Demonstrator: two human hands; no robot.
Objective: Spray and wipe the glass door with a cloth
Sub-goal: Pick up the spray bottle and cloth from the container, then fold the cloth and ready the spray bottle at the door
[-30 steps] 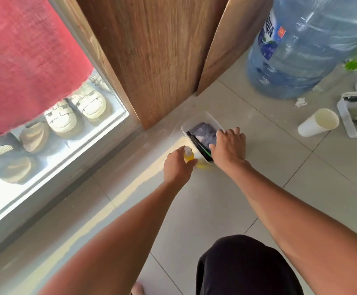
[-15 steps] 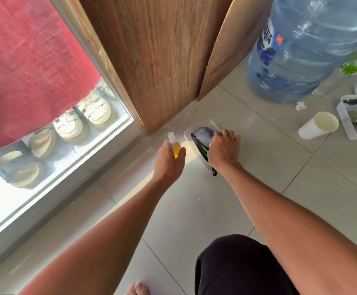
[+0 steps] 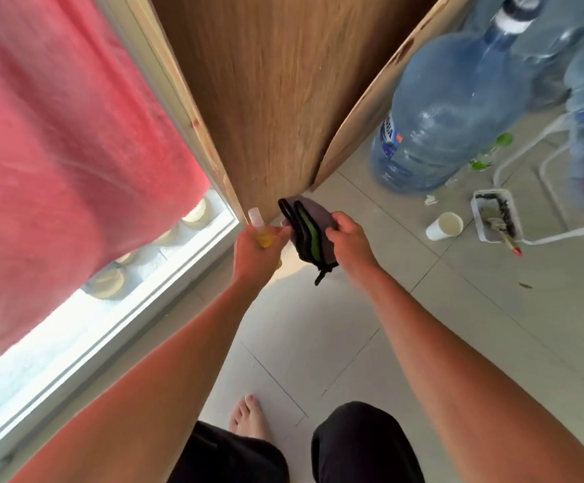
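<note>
Hidden, cropped and blurred parts

The small yellow spray bottle (image 3: 261, 230) is mostly covered by the left hand (image 3: 254, 254); the large blue water jug (image 3: 447, 109), at two o'clock, is motion-blurred.

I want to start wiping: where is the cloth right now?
In the head view the folded grey and green cloth is at centre, gripped in the right hand, just right of the yellow spray bottle in the left hand.

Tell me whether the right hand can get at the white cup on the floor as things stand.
Probably not right away: the right hand is full, gripping the folded cloth. The floor toward the cup looks unobstructed.
</note>
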